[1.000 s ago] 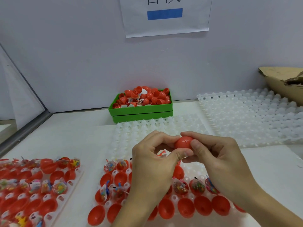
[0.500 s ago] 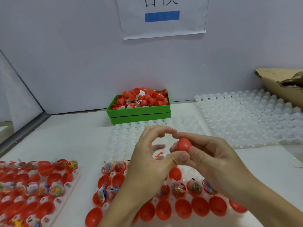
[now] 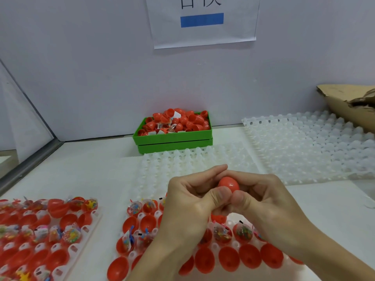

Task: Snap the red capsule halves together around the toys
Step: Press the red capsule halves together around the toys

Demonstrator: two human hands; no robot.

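Observation:
A red capsule [image 3: 228, 183] sits between both my hands above the near tray. My left hand [image 3: 190, 201] grips it from the left with thumb and curled fingers, and my right hand [image 3: 261, 197] grips it from the right, the two thumbs side by side under it. Only its rounded top shows, so I cannot see the seam. Below my hands a white tray [image 3: 235, 243] holds open red capsule halves [image 3: 228, 258], some with small bagged toys [image 3: 244, 232] in them.
A second white tray [image 3: 95, 217] of red halves and bagged toys lies at the lower left. A green bin [image 3: 174, 137] heaped with red halves stands at the back wall. Bare white trays [image 3: 308, 151] spread to the right, beside a cardboard box [image 3: 349, 106].
My left fingers had lifted off the capsule half a second ago and now close round it again. Both hands sit a little lower and more centred.

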